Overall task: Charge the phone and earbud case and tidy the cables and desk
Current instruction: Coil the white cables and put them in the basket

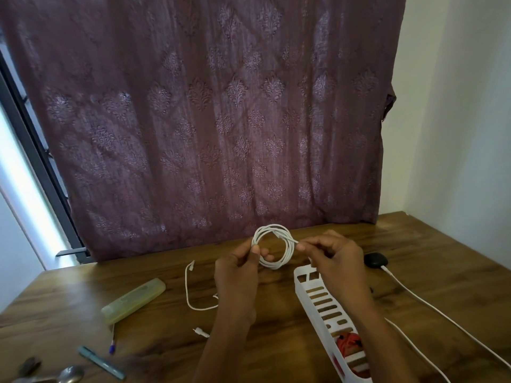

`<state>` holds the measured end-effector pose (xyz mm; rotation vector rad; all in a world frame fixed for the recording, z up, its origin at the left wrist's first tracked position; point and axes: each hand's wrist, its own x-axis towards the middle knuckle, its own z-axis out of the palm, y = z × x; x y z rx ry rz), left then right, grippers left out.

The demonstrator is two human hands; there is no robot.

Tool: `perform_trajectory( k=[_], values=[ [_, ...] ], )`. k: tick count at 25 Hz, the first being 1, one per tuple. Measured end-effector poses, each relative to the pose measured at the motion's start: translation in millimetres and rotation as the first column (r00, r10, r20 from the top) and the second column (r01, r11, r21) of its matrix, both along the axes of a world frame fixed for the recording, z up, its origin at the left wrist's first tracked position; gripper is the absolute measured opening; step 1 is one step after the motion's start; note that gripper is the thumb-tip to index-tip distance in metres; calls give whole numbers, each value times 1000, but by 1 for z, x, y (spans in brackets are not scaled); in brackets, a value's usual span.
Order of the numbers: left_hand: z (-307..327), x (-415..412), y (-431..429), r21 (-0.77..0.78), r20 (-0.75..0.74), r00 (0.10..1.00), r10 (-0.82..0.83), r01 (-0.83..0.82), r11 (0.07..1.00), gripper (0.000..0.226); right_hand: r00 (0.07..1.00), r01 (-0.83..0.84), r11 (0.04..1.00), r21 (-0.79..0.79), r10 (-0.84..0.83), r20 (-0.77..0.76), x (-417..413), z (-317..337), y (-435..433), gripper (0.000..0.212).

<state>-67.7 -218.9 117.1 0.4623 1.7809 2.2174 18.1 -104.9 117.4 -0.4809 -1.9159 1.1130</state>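
A white cable coiled into a loop [287, 246] is held up above the wooden desk [166, 349]. My left hand [237, 269] pinches the loop's left side. My right hand [336, 257] grips the cable's end at the loop's right side. A second, loose white cable [188, 288] lies on the desk to the left of my left hand, one plug [201, 332] near my left forearm. A black earbud case [375, 260] sits to the right with a white cable [431, 306] running from it toward the desk's near right edge.
A white slotted tray [318, 299] lies under my right forearm, with something red [349, 342] in it. A yellowish translucent case [132, 299], two pens [101, 362] and a metal spoon [70, 374] lie at the left. A purple curtain [215, 120] hangs behind the desk.
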Motion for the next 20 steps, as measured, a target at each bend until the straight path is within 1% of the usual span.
perform_trajectory(
  k=[1,3,5,8,10,12,15,17,19,20],
  values=[
    [1,2,0,24,23,999,-33,32,999,25,999,17,1000,-21,-18,-44,-2,-3,-2,18],
    [2,5,2,70,52,995,-79,75,995,26,992,33,991,-131,-49,-120,-5,-8,-7,15],
    [2,5,2,96,66,994,-86,80,992,26,986,3,968,-252,-45,-161,-10,-11,-14,11],
    [0,5,2,103,44,997,-65,60,993,28,976,-92,916,-390,5,-218,-13,-11,-26,10],
    [-1,3,2,88,3,1000,-29,29,996,32,976,-103,897,-430,7,-219,-13,-7,-32,4],
    [-5,1,2,61,-25,1000,4,-2,998,35,975,-110,875,-471,3,-222,-12,-4,-35,10],
    [-10,-2,4,22,-76,995,71,-69,997,31,954,-166,788,-593,-24,-299,-15,-2,-38,21],
    [-12,-3,5,-36,-138,984,109,-115,993,37,935,-213,702,-680,-55,-349,-19,-2,-39,27],
    [-14,-6,7,-80,-160,983,88,-102,992,43,917,-264,623,-736,-75,-392,-20,-3,-39,28],
    [-15,-8,7,-82,-149,987,65,-78,994,43,918,-269,614,-742,-70,-390,-21,-3,-38,26]
  ],
)
